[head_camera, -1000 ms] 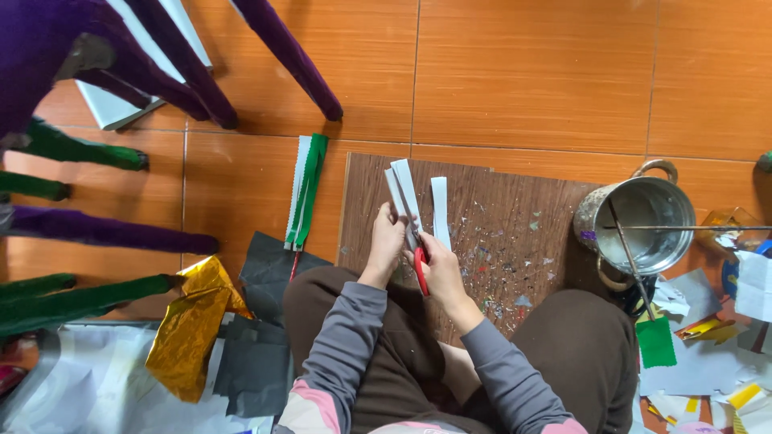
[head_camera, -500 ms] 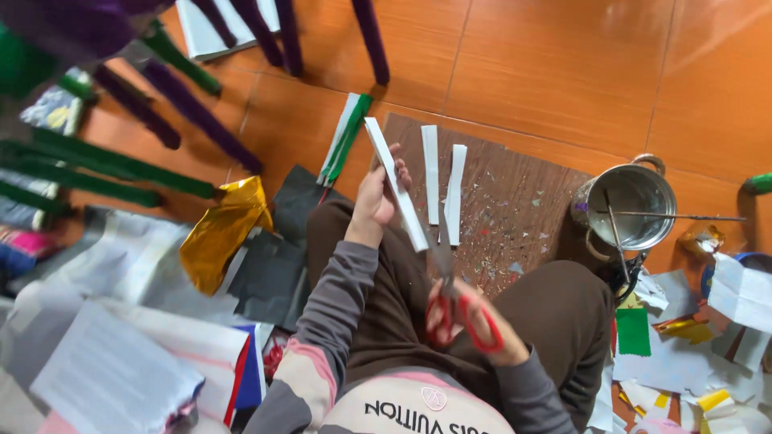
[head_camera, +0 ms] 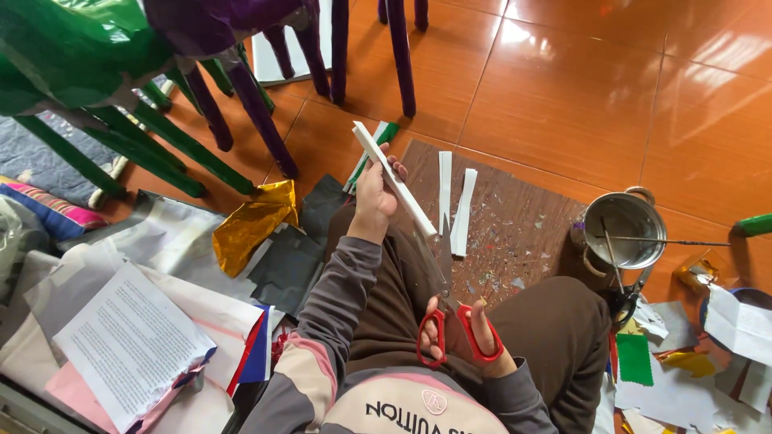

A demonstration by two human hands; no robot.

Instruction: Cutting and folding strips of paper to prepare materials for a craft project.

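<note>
While pinching white strip (head_camera: 394, 178), left hand (head_camera: 375, 193); right hand (head_camera: 470, 341) w/ fingers through red scissors (head_camera: 450, 309).

We sit on the floor (head_camera: 563, 96) with the board (head_camera: 523, 233) just ahead of our knees. Two strips (head_camera: 454, 201) lie side by side on the board's left part. Our left hand (head_camera: 376, 189) holds a strip (head_camera: 394, 177) up over the board's left edge; our right hand (head_camera: 474, 337) holds the scissors (head_camera: 446, 305) over our lap, blades pointing at the board. The pot (head_camera: 623, 229) stands right of the board, a stick (head_camera: 667, 240) across its rim. Foil (head_camera: 249, 225) and paper sheets (head_camera: 129, 345) lie to our left, paper scraps (head_camera: 691, 378) to our right. Stool legs (head_camera: 265, 120) stand beyond, left of the board.
</note>
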